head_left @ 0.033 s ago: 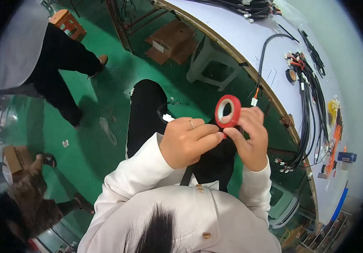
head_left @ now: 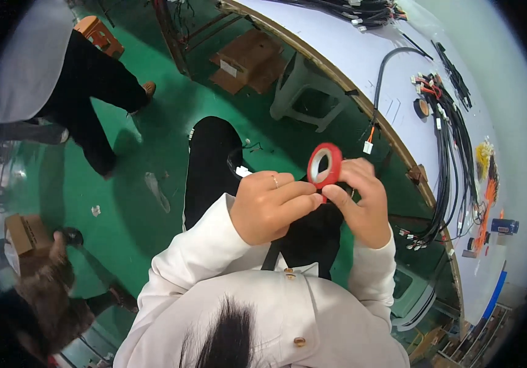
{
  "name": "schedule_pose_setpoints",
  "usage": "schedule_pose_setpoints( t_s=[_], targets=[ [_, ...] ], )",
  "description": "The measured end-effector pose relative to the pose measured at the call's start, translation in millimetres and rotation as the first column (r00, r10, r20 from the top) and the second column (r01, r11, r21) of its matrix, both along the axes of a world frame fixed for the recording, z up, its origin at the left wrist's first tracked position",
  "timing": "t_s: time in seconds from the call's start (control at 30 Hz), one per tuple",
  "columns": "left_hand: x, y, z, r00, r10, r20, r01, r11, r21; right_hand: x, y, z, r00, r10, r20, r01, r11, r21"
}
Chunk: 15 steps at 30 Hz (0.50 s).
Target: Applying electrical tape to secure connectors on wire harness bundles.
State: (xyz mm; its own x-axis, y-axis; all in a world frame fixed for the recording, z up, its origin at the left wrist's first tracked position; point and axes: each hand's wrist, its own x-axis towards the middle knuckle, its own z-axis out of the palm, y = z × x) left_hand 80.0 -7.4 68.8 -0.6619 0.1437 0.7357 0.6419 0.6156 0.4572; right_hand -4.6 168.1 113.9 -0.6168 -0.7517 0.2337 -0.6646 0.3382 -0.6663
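Note:
A roll of red tape [head_left: 335, 164] stands tilted above my lap, with a pale inner core. My right hand [head_left: 364, 205] is closed on it, thumb and fingers at its lower right side. My left hand [head_left: 269, 207], with a ring on one finger, is closed in a pinch just left of the roll. A bit of red tape shows between the two hands' fingertips. A black cable with a white connector [head_left: 242, 172] comes out at the back of my left hand; its run inside the fingers is hidden.
Along the right, a white-topped table [head_left: 361, 67] holds bundled black cables [head_left: 453, 141], a dark tape roll [head_left: 421, 108] and a blue container [head_left: 504, 227]. One cable's white connector [head_left: 368, 147] hangs over the edge. A stool [head_left: 309, 101] and cardboard [head_left: 250, 60] lie beyond. Two people are at left.
The red tape roll has shifted slightly left and down, with my right fingers following it. My left hand has hardly moved. The person at the upper left has shifted their legs a little.

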Motion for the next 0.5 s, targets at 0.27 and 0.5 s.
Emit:
schedule_pose_setpoints(
  t_s=[0.27,0.5],
  targets=[
    [5,19,-18,0.969,-0.108,0.224,-0.021,0.863,0.504,-22,8,-48,0.67,0.163,0.725,0.005,0.975,-0.223],
    [8,14,-12,0.825,-0.39,0.409,-0.032,0.69,0.723,-11,-4,-56,0.476,0.624,0.62,-0.02,0.713,-0.701]
  ],
)
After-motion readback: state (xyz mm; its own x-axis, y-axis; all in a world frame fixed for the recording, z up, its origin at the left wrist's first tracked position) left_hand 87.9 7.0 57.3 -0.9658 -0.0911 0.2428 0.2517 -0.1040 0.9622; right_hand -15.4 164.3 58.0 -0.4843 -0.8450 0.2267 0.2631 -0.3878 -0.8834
